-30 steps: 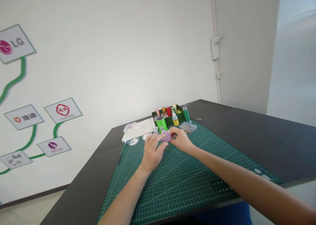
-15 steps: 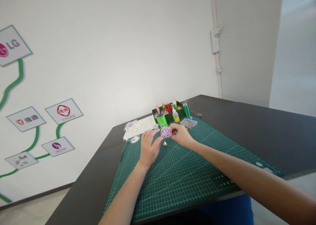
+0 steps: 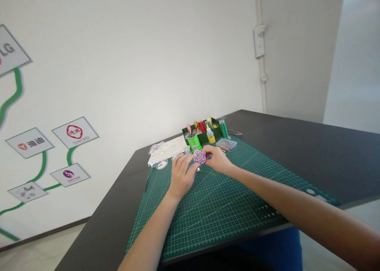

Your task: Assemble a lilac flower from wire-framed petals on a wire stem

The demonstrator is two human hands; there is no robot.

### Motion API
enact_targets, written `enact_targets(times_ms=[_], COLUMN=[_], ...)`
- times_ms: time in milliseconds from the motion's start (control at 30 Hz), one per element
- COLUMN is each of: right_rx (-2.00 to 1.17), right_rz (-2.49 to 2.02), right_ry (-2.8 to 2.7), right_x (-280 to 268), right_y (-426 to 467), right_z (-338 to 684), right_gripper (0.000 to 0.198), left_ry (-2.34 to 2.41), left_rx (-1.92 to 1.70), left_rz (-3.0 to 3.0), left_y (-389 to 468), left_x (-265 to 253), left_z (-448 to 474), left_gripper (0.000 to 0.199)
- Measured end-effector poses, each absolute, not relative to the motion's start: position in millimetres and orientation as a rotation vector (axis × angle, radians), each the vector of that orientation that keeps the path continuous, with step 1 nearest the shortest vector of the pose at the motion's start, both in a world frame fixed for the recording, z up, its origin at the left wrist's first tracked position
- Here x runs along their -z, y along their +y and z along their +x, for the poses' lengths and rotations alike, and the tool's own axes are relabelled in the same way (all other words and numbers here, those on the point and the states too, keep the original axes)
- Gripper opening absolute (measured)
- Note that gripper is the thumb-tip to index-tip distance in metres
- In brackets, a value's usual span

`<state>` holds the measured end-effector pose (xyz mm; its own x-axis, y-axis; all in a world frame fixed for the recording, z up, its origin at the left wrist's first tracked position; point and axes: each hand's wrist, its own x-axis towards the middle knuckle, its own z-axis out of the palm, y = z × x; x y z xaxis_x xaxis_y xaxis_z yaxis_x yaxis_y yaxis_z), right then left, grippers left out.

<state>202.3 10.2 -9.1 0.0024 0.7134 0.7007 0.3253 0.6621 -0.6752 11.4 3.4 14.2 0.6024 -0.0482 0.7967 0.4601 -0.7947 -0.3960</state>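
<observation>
A small purple flower [image 3: 199, 157] with layered, curled petals is held up over the green cutting mat [image 3: 225, 207]. My left hand [image 3: 181, 174] pinches its left side between thumb and fingers. From the right, my right hand [image 3: 218, 159] grips the flower's other edge with thumb and forefinger. Below the flower, a thin stem with a small white tip [image 3: 204, 171] lies on the mat, partly hidden by my left hand.
Behind the hands stand a green can [image 3: 194, 143] with tools in it, a glue bottle [image 3: 210, 135], a dark green box [image 3: 203, 138] of coloured tubes and a clear case [image 3: 226, 144]. White sheets [image 3: 168, 150] and a round dish [image 3: 162, 165] lie to the left.
The fingers of my left hand have closed in nearer the flower, and the flower has turned slightly. The camera view has shifted a little.
</observation>
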Motion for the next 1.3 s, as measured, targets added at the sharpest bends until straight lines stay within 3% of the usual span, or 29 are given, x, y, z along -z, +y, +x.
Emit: enact_targets(times_ms=[233,400,700,1133,1300], right_rx=[-0.321,-0.330,-0.352,-0.439,-0.487], right_rz=[-0.887,-0.869,-0.821,-0.727,-0.701], right_ry=[-1.613,-1.613,-1.650,-1.629,-1.611], right_x=[8,7,8,7,6], right_y=[10,11,9,8,8], right_z=[203,205,203,202,202], right_gripper=[0.012,0.014,0.014,0.016,0.017], left_ry=[-0.331,-0.648,-0.932,-1.049,-0.961], left_rx=[1.197,1.569,1.829,2.263,2.253], left_rz=[-2.292,-2.431,-3.117,-3.301,-3.275], left_y=[0,0,18,20,17], left_x=[-14,-19,-14,1,0], left_z=[17,15,19,25,27], left_gripper=[0.015,0.007,0.036,0.041,0.036])
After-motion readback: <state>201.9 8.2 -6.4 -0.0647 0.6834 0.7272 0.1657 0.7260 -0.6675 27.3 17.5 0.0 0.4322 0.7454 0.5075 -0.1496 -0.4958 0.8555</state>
